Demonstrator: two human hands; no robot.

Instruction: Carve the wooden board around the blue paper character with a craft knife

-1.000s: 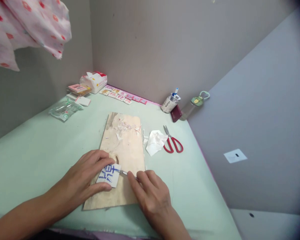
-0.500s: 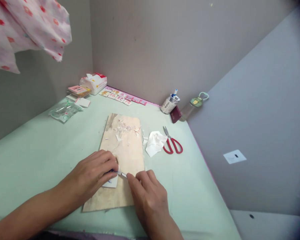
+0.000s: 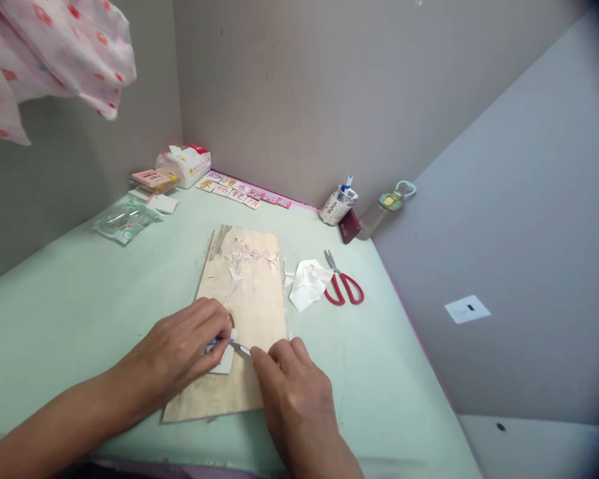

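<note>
A small white card point(image 3: 223, 362) with blue marks lies on a wooden board point(image 3: 252, 306). Over the card's upper left part, my left hand point(image 3: 192, 339) presses it down with bent fingers. My right hand point(image 3: 299, 389) grips a slim metal cutting tool point(image 3: 241, 348), whose tip points left and reaches the card beside my left fingertips. The tool's handle is hidden inside my right hand. Pale shavings point(image 3: 252, 253) are scattered over the far part of the board.
Right of the board lie a crumpled tissue point(image 3: 309, 285) and red-handled scissors point(image 3: 344, 279). Farther back stand a pen cup point(image 3: 338, 205) and a bottle point(image 3: 379, 213). Lettered cards point(image 3: 239, 189), a tissue pack point(image 3: 184, 163) and a plastic bag point(image 3: 127, 220) are at the back left.
The view has shifted slightly. My left fingers have moved a little, showing more blue marks on the card, and the tool's tip sits at a slightly different angle.
</note>
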